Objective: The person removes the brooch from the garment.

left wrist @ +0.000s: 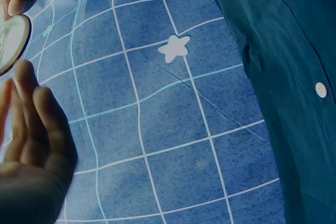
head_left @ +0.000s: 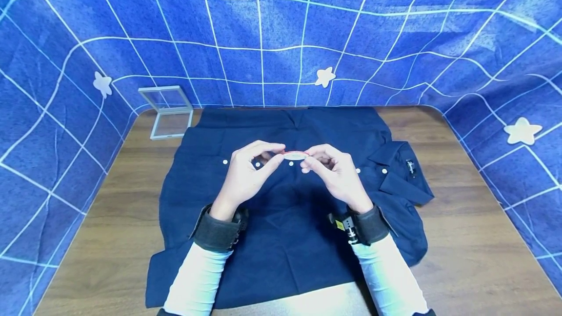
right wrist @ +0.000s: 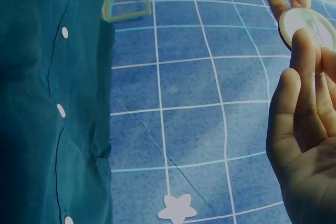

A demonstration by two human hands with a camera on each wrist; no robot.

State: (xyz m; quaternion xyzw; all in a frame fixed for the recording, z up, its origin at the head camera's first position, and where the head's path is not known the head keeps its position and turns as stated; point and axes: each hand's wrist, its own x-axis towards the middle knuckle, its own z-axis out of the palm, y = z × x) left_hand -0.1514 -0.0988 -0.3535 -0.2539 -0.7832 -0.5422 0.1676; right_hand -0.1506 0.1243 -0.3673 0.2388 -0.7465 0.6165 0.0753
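Note:
Both hands hold a small round disc point(head_left: 296, 156) with a white face and a red rim, level above a dark blue shirt point(head_left: 281, 228). My left hand point(head_left: 247, 172) pinches its left edge between thumb and fingertips. On the opposite edge, the right hand point(head_left: 337, 172) pinches it the same way. The right wrist view shows the disc's pale face point(right wrist: 293, 22) partly behind a finger; the left wrist view cuts the disc off at the frame's edge. White buttons point(head_left: 291, 164) run across the spread shirt, whose collar point(head_left: 399, 169) points right.
A clear-windowed hinged frame point(head_left: 170, 110) stands opened at the table's back left. Wood tabletop point(head_left: 465, 218) shows around the shirt. A blue cloth point(head_left: 281, 28) with white lines and stars encloses the back and sides.

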